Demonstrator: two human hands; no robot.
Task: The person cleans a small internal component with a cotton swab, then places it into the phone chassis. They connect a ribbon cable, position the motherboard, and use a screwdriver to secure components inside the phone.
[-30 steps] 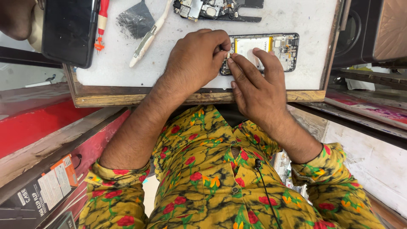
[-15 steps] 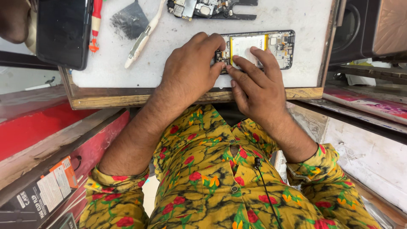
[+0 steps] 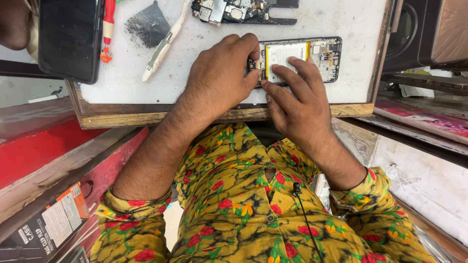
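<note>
Up close, left hand point(image 3: 222, 78) fingertips pressing opened phone point(image 3: 297, 58), right hand point(image 3: 297, 100) fingers spread on its battery point(image 3: 287, 51)

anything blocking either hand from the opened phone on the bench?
Nothing visible. Both hands are already on the opened phone: the left hand covers its near end with fingers at the battery edge, and the right hand lays fingertips on the battery. The loose circuit board lies apart, further back.
</note>
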